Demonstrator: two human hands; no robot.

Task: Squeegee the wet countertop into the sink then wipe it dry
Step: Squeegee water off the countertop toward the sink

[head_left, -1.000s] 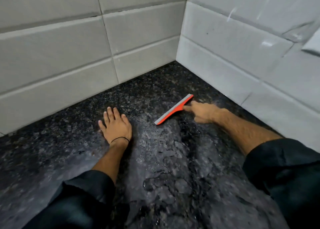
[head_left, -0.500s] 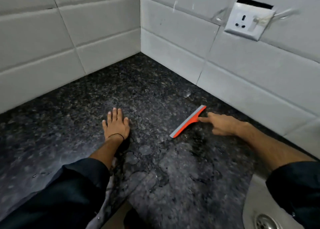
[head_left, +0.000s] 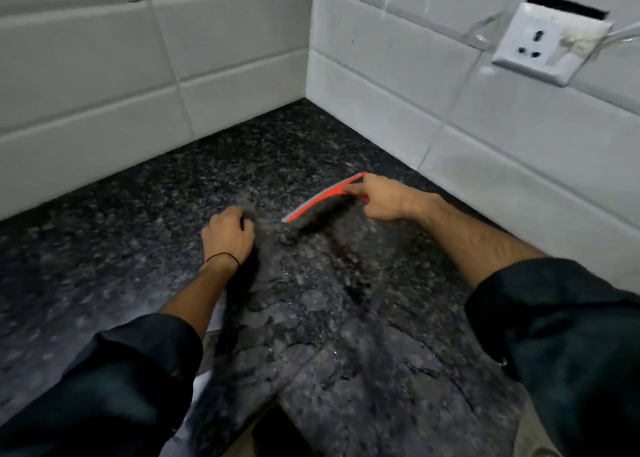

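Right grip (head_left: 379, 197) is wrapped round the handle of the orange squeegee (head_left: 320, 198), fingers curled tight on it. The squeegee sits far back on the dark speckled desk (head_left: 121, 231), close to the right-hand tiled wall (head_left: 398, 86). Its blade runs at a slant down toward the left grip (head_left: 228, 233); blur hides whether the edge touches the stone. Left grip is balled into a fist, knuckles down on the desk, nothing in it, just beside the blade's lower end but apart from it. A thin black band (head_left: 221, 257) circles that wrist. Water (head_left: 304, 304) lies in blotchy sheets on the desk, nearer the camera than the squeegee, between the two forearms. A white socket plate (head_left: 550, 46) sits on the right wall.
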